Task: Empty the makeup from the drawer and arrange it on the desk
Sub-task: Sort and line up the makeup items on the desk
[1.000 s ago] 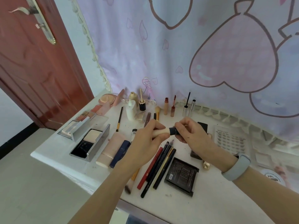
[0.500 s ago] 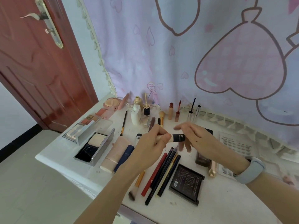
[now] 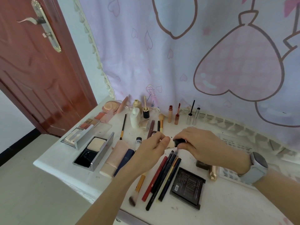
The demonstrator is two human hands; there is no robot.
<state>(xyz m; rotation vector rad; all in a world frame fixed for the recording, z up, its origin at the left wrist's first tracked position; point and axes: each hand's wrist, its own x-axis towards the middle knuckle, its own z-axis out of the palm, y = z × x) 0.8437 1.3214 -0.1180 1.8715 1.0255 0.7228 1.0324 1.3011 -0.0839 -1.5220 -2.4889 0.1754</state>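
While both hands pinch one small tube [image 3: 174,143] — left hand [image 3: 151,150], right hand [image 3: 201,146] — pencils [image 3: 164,174] beneath, desk [image 3: 53,158] edge near.

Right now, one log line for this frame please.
left hand: holds cream tube | right hand: grips its black cap | place: over pencils | desk: makeup laid out

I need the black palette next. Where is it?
The black palette lies flat near the desk's front edge, just right of the pencils, below the right hand.
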